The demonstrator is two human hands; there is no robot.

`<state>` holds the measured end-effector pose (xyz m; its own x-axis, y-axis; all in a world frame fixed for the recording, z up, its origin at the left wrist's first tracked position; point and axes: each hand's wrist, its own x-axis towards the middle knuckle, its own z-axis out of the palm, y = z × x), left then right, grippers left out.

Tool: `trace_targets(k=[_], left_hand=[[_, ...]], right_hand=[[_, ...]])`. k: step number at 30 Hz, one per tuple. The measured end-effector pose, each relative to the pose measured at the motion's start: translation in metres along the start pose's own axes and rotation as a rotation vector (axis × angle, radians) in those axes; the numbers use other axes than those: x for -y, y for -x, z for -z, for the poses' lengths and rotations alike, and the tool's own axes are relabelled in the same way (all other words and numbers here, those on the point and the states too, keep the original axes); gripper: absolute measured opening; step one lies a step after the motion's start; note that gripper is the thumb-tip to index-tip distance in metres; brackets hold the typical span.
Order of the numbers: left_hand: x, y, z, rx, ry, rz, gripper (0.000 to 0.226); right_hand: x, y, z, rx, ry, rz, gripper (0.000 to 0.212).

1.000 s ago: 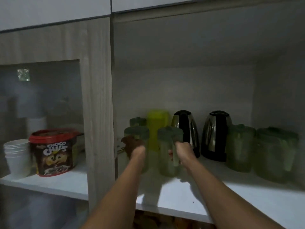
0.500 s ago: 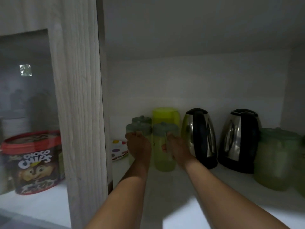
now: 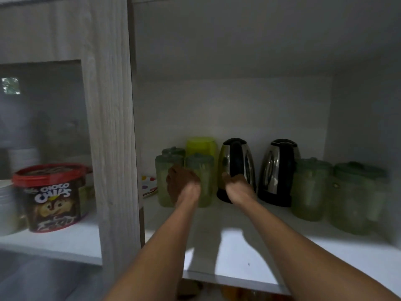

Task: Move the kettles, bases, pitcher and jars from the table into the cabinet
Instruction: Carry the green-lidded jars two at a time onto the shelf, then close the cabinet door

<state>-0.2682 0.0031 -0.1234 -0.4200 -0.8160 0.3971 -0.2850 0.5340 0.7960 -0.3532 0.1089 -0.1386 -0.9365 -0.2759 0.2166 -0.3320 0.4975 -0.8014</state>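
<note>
Inside the cabinet, three green-lidded jars cluster at the back left: one in front (image 3: 161, 181), one behind it (image 3: 173, 151), and one to the right (image 3: 205, 177). A yellow-green pitcher (image 3: 201, 145) stands behind them. Two steel-and-black kettles (image 3: 236, 157) (image 3: 280, 168) stand to the right, then two larger green jars (image 3: 310, 190) (image 3: 355, 196). My left hand (image 3: 182, 183) is curled against the two front jars; its grip is hidden. My right hand (image 3: 236, 184) is off the jars, loosely curled in front of the left kettle's base, holding nothing.
The white shelf (image 3: 238, 253) has bare room in front of the row. A wooden upright (image 3: 110, 127) bounds the compartment on the left. A spotted plate (image 3: 148, 185) lies beside it. Behind glass stand a Choco Chips tub (image 3: 52, 198) and stacked white cups (image 3: 4, 205).
Both jars went deeper onto the shelf and now stand beside the pitcher. My right hand left its jar and shifted right toward the kettle.
</note>
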Motion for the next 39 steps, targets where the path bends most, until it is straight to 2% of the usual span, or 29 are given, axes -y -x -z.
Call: trace_targets(k=[3, 5, 11, 14, 20, 32, 39], left_hand=[[-0.013, 0.049, 0.016, 0.088, -0.075, -0.095, 0.031], [-0.018, 0.078, 0.025, 0.101, -0.083, -0.150, 0.038], [-0.029, 0.149, 0.053, 0.204, -0.032, -0.279, 0.046], [-0.043, 0.178, 0.074, 0.272, 0.031, -0.344, 0.046], [-0.044, 0.249, 0.124, 0.489, 0.094, -0.550, 0.048], [-0.089, 0.467, 0.214, 0.979, 0.414, -0.755, 0.047], [-0.132, 0.586, 0.242, 1.127, 0.510, -0.923, 0.060]], right_hand=[[-0.013, 0.037, 0.025, -0.077, 0.094, 0.022, 0.059], [-0.024, 0.064, 0.042, -0.098, 0.144, 0.036, 0.060], [-0.046, 0.153, 0.099, -0.166, 0.285, 0.012, 0.057], [-0.043, 0.200, 0.128, -0.270, 0.337, -0.025, 0.057], [-0.029, 0.323, 0.171, -0.490, 0.498, -0.132, 0.057], [-0.011, 0.585, 0.300, -0.863, 0.777, -0.519, 0.052], [-0.014, 0.674, 0.372, -1.025, 0.793, -0.654, 0.054]])
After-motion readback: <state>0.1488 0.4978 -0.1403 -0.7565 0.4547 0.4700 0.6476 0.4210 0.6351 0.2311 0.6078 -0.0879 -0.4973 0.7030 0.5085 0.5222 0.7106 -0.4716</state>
